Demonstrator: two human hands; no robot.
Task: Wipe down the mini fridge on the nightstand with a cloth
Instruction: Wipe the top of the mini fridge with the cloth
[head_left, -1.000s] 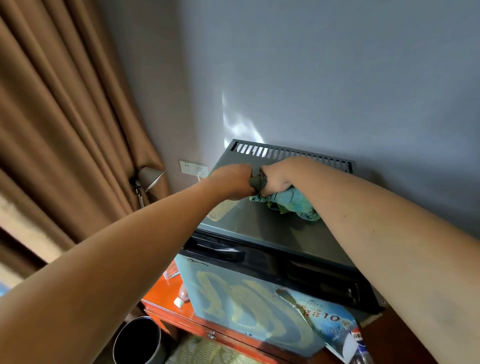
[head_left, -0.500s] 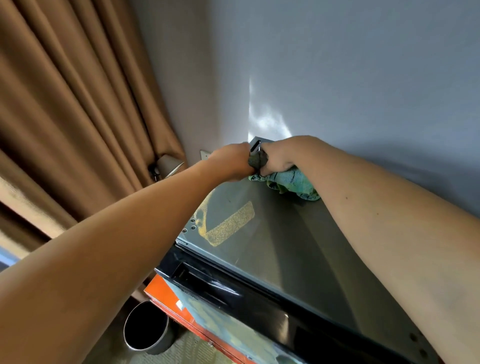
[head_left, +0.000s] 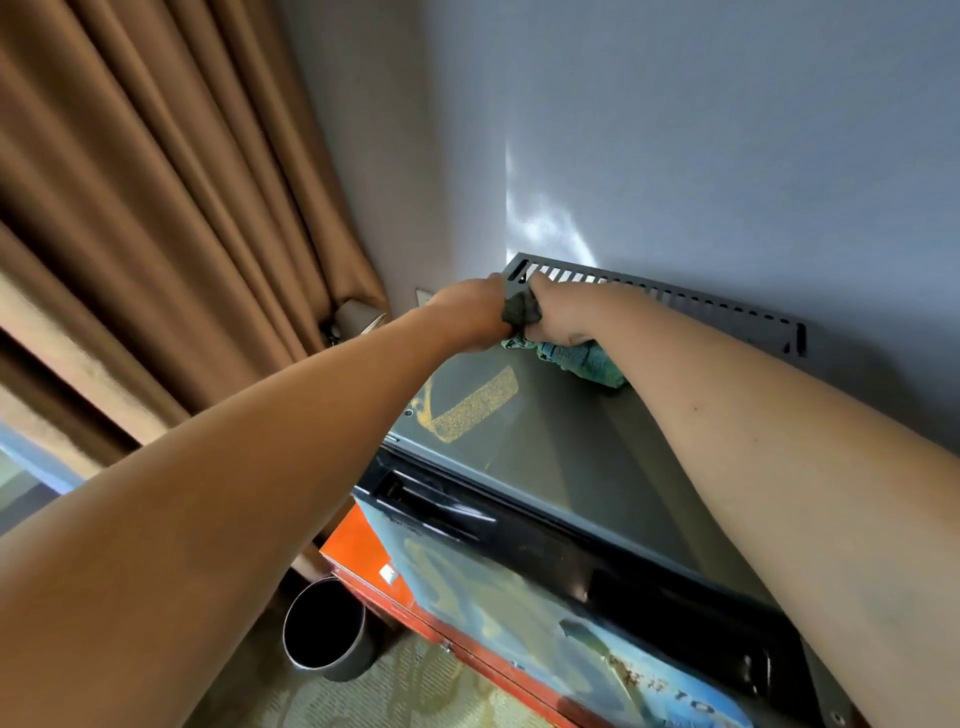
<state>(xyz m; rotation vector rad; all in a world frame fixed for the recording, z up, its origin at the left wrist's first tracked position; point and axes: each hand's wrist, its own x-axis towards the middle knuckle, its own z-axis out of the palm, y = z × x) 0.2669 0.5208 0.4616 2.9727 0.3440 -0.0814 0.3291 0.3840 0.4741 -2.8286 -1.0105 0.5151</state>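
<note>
The grey mini fridge (head_left: 561, 457) stands on an orange wooden nightstand (head_left: 358, 551). Its flat top carries a yellowish smear near the left front corner. A slotted vent grille (head_left: 675, 301) runs along the back edge against the wall. My left hand (head_left: 475, 314) and my right hand (head_left: 558, 317) meet at the fridge's back left corner. Both grip a bunched teal cloth (head_left: 576, 358), whose dark end sticks up between them while the rest trails on the top to the right.
Brown curtains (head_left: 171, 218) hang at the left beside a small lamp (head_left: 358, 317) and a wall socket (head_left: 423, 297). A dark round bin (head_left: 324, 629) stands on the patterned carpet below the nightstand. The grey wall is right behind the fridge.
Both hands with the cloth have slid back across the fridge top to its back left corner by the grille. The camera has tilted, showing the fridge front and bin again.
</note>
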